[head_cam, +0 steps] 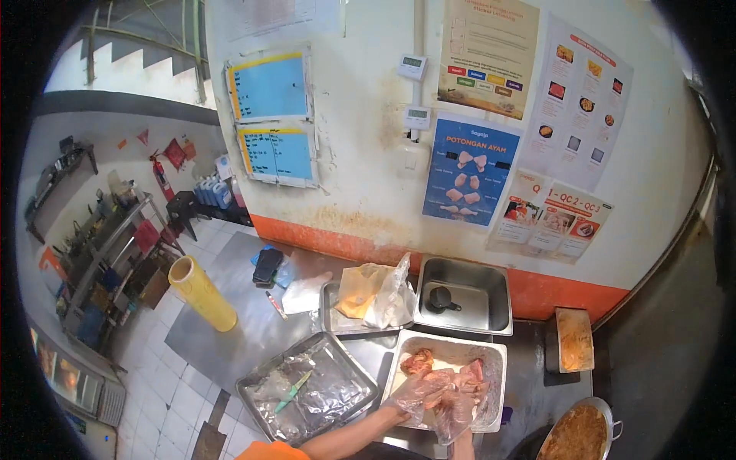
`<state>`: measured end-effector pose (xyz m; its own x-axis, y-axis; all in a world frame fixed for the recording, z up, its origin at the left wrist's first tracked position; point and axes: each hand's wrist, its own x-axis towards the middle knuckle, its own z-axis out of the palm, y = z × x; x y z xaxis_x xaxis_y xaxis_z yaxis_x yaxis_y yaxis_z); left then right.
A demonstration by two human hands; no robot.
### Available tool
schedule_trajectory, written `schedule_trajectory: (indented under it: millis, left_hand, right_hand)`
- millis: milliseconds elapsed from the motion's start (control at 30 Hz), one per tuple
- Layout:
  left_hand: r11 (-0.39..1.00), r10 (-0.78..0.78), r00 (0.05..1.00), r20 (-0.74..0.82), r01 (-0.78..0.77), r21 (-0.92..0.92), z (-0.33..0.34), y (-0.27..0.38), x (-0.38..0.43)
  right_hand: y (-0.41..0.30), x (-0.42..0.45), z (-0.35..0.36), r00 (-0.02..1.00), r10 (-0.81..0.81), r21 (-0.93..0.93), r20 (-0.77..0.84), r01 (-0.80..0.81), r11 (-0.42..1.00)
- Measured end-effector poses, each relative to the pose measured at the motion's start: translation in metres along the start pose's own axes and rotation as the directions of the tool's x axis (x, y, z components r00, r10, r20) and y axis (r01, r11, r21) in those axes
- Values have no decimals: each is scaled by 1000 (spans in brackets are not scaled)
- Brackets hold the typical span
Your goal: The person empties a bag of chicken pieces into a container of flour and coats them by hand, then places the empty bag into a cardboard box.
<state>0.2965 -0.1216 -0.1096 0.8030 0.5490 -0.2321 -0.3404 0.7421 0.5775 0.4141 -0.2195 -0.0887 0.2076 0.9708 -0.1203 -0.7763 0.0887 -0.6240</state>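
Before me stands a deep metal food pan with a whitish coating inside and pieces of raw meat in it. Both of my hands wear thin transparent plastic gloves. My left hand reaches into the pan from the left, its fingers around some meat near the middle. Close beside it, my right hand comes over the near rim and grips reddish raw meat. The gloves and fingers partly cover the meat, so the edges of each piece are hard to make out.
Left of the pan lies a shallow metal tray with a green-handled knife. Behind are a tray with plastic bags and a steel pan holding a dark scoop. A yellow roll stands left; a round pan sits right.
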Motion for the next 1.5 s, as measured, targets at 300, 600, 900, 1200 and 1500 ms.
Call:
schedule_trajectory:
  millis: [300, 600, 900, 1200, 1500]
  left_hand:
    - [840, 224, 906, 359, -367, 399, -16, -3, 9]
    - [646, 379, 909, 175, -395, 652, 33, 2, -22]
    - [539, 356, 912, 203, -378, 753, 24, 35, -17]
    - [714, 572, 820, 25, -512, 478, -2, 62, -32]
    - [705, 639, 759, -125, -513, 490, -20, 69, -44]
  right_hand:
    - [-5, -1, 15, 969, -14, -389, -247, -86, 917]
    - [-11, -2, -6, 953, -245, -652, -181, 70, 755]
    - [-74, 14, -10, 972, 149, -896, -179, -224, 383]
    - [-51, 81, 7, 993, 36, -952, -113, -97, -292]
    - [-11, 115, 25, 989, 142, -895, -49, 20, -445]
